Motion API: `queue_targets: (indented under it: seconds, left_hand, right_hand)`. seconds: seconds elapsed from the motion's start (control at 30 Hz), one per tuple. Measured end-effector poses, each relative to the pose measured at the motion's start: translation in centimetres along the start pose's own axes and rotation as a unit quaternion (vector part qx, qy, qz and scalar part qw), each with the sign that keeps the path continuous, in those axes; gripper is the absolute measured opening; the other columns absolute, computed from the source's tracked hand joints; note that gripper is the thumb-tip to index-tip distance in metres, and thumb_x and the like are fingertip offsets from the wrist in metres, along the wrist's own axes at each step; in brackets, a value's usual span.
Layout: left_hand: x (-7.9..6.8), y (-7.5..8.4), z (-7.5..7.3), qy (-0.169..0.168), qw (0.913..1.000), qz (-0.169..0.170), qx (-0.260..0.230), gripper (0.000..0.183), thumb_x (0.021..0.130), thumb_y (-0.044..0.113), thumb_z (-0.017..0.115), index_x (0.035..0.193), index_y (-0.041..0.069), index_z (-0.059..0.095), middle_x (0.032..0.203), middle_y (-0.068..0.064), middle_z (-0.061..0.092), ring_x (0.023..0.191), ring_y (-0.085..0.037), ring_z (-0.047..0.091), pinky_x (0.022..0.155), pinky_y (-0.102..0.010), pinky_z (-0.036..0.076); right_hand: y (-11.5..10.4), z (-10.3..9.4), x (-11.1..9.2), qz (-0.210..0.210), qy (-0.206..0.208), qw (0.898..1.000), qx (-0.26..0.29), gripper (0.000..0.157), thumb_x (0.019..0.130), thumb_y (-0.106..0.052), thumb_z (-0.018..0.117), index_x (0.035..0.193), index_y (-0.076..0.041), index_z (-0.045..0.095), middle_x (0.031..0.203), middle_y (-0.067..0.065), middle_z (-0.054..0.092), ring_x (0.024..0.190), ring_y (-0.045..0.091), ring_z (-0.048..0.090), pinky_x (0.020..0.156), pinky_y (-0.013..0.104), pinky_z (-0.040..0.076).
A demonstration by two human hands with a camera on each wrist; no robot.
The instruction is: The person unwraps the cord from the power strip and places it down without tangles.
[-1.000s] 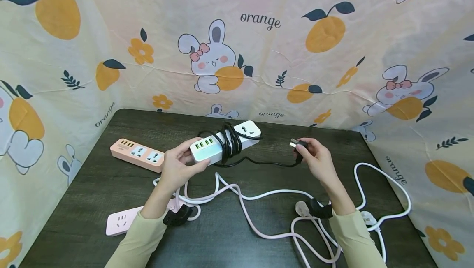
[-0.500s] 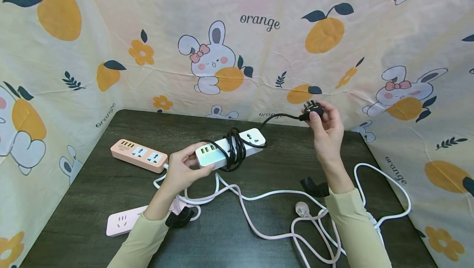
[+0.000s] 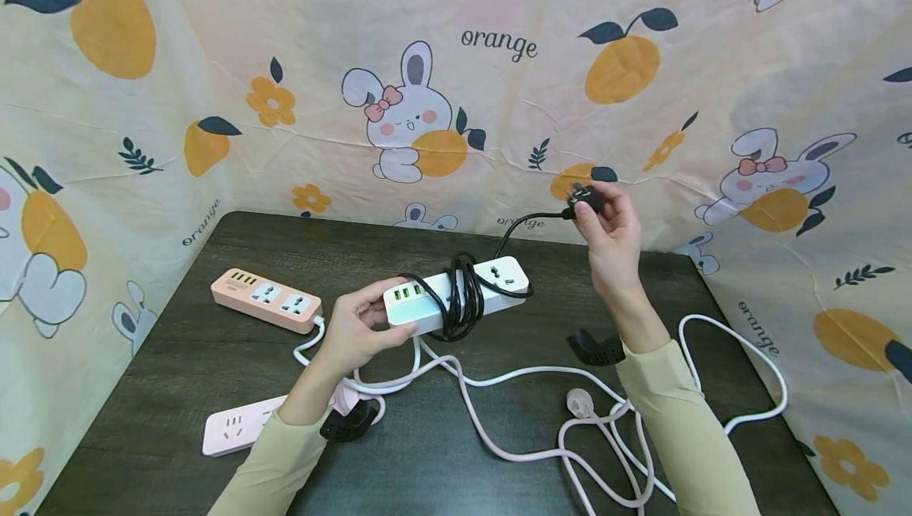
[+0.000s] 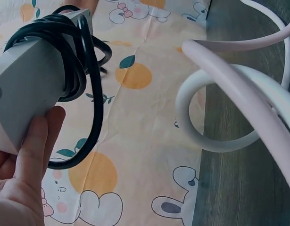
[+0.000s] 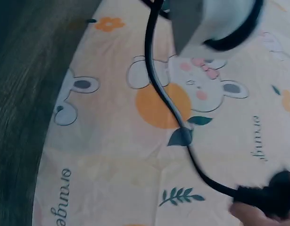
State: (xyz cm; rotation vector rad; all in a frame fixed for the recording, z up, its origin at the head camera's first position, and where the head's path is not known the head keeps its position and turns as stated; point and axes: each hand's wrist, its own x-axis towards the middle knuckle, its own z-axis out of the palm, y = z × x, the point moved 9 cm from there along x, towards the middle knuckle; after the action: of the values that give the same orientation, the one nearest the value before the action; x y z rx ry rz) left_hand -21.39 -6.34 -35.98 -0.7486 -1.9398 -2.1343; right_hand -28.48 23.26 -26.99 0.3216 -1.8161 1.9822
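Note:
My left hand (image 3: pixel 359 330) grips the near left end of a white power strip (image 3: pixel 416 306), thumb on the front side, fingers behind. Black cord (image 3: pixel 463 302) is wound several times round the strip's middle; the left wrist view shows the coils (image 4: pixel 71 52) with one loop hanging loose. Up at the right, my right hand (image 3: pixel 613 235) pinches the black plug (image 3: pixel 587 198) of that cord, its prongs pointing up. A short free length of cord (image 5: pixel 170 106) runs slack from plug to strip. Only fingertips and the plug's edge show in the right wrist view.
An orange power strip (image 3: pixel 267 300) lies at the left of the dark table (image 3: pixel 427 468). Nearer stands a pink strip (image 3: pixel 238 426), partly behind my left arm. White and pink cables (image 3: pixel 492 437) wind across the middle and right, with a pale plug (image 3: pixel 580 403).
My right hand has lifted the plug up from the table's level, swinging the cord over the strip's far side, then shifted slightly left. The left hand has moved the strip slightly right and nearer.

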Motion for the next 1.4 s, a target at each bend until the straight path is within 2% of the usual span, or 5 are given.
queue_targets:
  seconds: [0.2, 0.5, 0.83, 1.17, 1.4]
  left_hand:
    - [-0.1, -0.1, 0.4, -0.021, 0.9997, -0.009, 0.004, 0.051, 0.068, -0.019, 0.067, 0.117, -0.019, 0.052, 0.110, -0.034, 0.056, 0.083, -0.010, 0.064, 0.069, -0.023, 0.055]
    - [-0.2, -0.8, 0.5, -0.034, 0.9987, -0.017, 0.033, 0.050, 0.068, -0.016, 0.070, 0.116, -0.018, 0.053, 0.103, -0.031, 0.060, 0.081, -0.009, 0.065, 0.069, -0.023, 0.055]
    - [-0.4, -1.9, -0.8, 0.009, 0.9977, -0.030, 0.061, 0.050, 0.069, -0.014, 0.072, 0.116, -0.014, 0.056, 0.104, -0.030, 0.061, 0.083, -0.008, 0.066, 0.070, -0.022, 0.054]
    - [-0.1, -1.0, -3.2, 0.073, 0.9952, -0.015, 0.064, 0.051, 0.068, -0.020, 0.069, 0.117, -0.017, 0.054, 0.107, -0.033, 0.058, 0.084, -0.004, 0.065, 0.069, -0.019, 0.053]
    - [-0.2, -0.7, -4.8, 0.121, 0.9907, -0.011, 0.062, 0.047, 0.069, -0.021, 0.066, 0.114, -0.019, 0.054, 0.107, -0.034, 0.057, 0.084, -0.004, 0.065, 0.068, -0.020, 0.054]
  right_hand:
    - [2.1, 1.9, 0.6, 0.054, -0.051, 0.997, -0.033, 0.032, 0.091, 0.010, 0.049, 0.123, 0.009, 0.042, 0.111, 0.009, 0.052, 0.100, 0.012, 0.057, 0.087, 0.022, 0.049]
    - [-4.4, 1.4, 1.5, -0.110, 0.000, 0.977, 0.184, 0.027, 0.090, 0.012, 0.049, 0.115, 0.002, 0.047, 0.114, 0.021, 0.051, 0.107, 0.031, 0.055, 0.094, 0.035, 0.046]
    - [-11.2, -4.2, -0.1, -0.178, 0.069, 0.932, 0.309, 0.021, 0.093, 0.007, 0.045, 0.114, 0.011, 0.042, 0.110, 0.032, 0.047, 0.096, 0.038, 0.055, 0.082, 0.043, 0.052]
    - [-11.5, -11.2, -3.9, -0.188, 0.141, 0.937, 0.258, 0.022, 0.097, 0.002, 0.038, 0.116, 0.011, 0.042, 0.112, 0.032, 0.045, 0.095, 0.038, 0.055, 0.080, 0.043, 0.053]
    - [-10.1, -16.9, -6.3, -0.162, 0.252, 0.921, 0.250, 0.031, 0.100, -0.005, 0.034, 0.127, 0.006, 0.042, 0.118, 0.028, 0.048, 0.097, 0.033, 0.056, 0.089, 0.041, 0.048]
